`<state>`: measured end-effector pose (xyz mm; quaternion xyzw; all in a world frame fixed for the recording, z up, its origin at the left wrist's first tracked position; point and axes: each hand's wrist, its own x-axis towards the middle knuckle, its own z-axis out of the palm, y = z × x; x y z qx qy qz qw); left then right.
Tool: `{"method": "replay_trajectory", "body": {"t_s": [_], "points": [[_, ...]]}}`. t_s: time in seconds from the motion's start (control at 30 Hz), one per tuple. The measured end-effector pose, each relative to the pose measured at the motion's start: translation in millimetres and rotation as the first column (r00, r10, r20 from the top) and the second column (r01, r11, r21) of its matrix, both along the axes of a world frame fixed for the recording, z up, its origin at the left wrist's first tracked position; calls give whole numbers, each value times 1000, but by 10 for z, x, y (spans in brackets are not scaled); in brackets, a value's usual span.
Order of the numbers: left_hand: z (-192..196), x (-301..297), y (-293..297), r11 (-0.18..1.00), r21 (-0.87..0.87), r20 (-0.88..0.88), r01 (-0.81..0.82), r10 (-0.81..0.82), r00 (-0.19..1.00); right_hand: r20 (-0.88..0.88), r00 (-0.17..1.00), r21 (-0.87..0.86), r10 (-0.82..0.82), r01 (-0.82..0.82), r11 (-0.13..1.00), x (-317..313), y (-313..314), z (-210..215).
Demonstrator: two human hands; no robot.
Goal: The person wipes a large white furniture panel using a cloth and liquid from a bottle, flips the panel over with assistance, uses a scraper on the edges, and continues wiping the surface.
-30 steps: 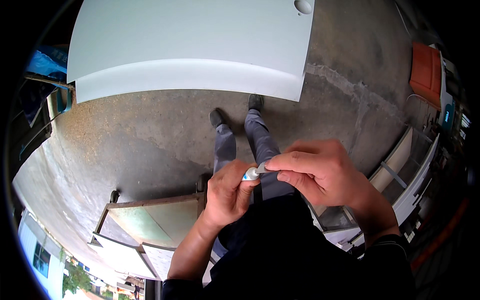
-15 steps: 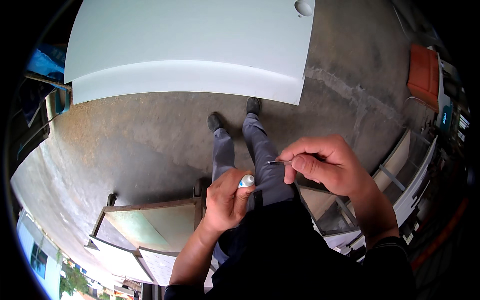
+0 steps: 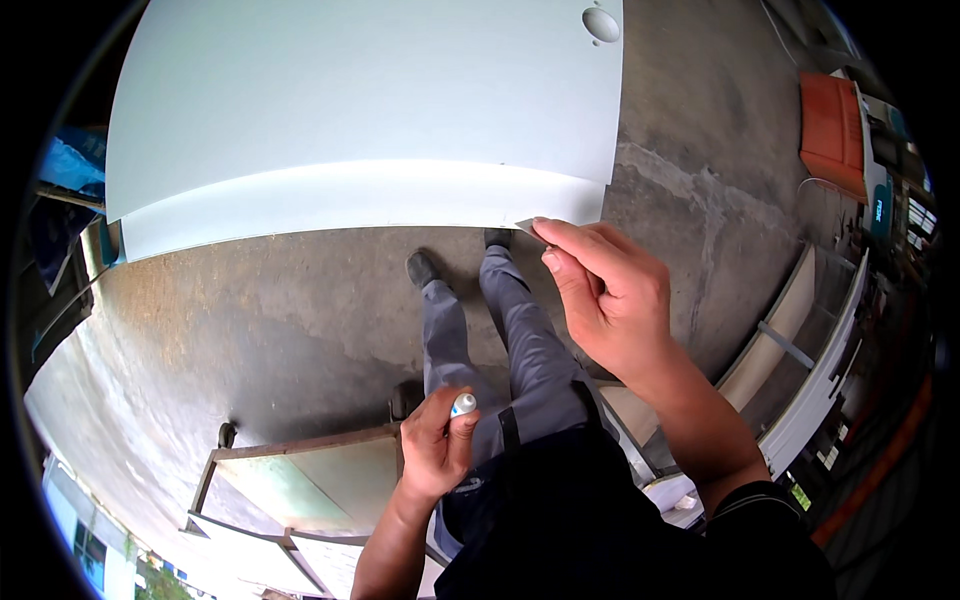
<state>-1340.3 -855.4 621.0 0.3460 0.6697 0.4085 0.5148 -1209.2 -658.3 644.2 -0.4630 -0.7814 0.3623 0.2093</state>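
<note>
Both hands, left hand [image 3: 435,450] and right hand [image 3: 610,295], are bare, no gloves, and the forearms are uncovered too. Dark navy or black top with short sleeves [image 3: 760,500] ending above the elbow. Grey work trousers [image 3: 520,350] with a dark strap or pocket edge near the thigh, and black shoes [image 3: 420,268].

One white panel [image 3: 360,110], one tube [image 3: 462,405], two hands.

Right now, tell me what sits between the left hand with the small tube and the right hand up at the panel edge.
In the head view, only the person's grey trouser legs and bare concrete floor lie between the left hand and right hand.
</note>
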Motion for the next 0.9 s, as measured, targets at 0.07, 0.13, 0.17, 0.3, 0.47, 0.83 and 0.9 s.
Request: {"method": "replay_trajectory", "body": {"t_s": [0.07,0.13,0.17,0.3,0.47,0.83,0.9], "points": [[-1,18,-22,1000,-3,14,-19,19,1000,-27,1000,68,2,0,998,-16,14,-28],[-15,23,-28,1000,2,26,-27,27,999,43,998,140,-44,38,989,-51,72,-20],[-30,20,-32,1000,8,32,-27,27,999,77,995,177,-71,56,983,-71,101,-16],[-49,-2,-46,999,15,33,-37,36,999,99,990,199,-97,76,977,-140,169,-62],[-75,-15,-98,999,-9,31,-35,35,999,100,993,220,-70,47,974,-161,196,-124],[-114,8,-132,998,-12,41,-65,66,997,155,985,240,-71,32,970,-184,210,-122],[-113,13,-144,998,-16,54,-68,69,996,172,983,239,-71,28,971,-182,205,-106]]}}
